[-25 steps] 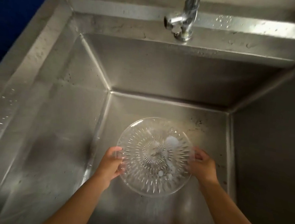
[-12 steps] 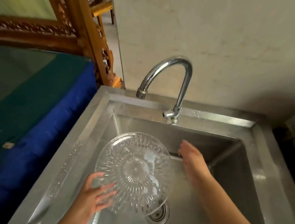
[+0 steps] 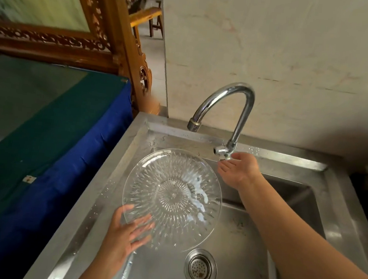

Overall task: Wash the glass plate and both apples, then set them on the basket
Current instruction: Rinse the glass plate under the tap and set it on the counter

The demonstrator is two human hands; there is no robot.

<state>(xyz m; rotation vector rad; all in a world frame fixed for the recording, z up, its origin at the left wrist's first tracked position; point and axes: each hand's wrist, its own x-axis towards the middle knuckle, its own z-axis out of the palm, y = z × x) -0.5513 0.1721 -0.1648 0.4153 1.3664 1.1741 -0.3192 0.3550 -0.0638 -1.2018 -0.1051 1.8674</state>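
At the centre of the frame I saw the clear round cut-glass plate (image 3: 172,199) held tilted over the stainless steel sink (image 3: 338,221), my left hand (image 3: 126,232) clamped on its lower-left rim, fingers beneath and thumb over the edge. My right hand (image 3: 239,171), fingers loose and apart, touched the small valve at the base of the curved chrome tap (image 3: 230,112), upper right of the plate.

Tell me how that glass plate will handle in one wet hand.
Likely slippery: the glass plate carries white suds, and only the left hand holds it, at its lower rim. Probably rigid but fragile: it is ribbed glass held above the steel sink.
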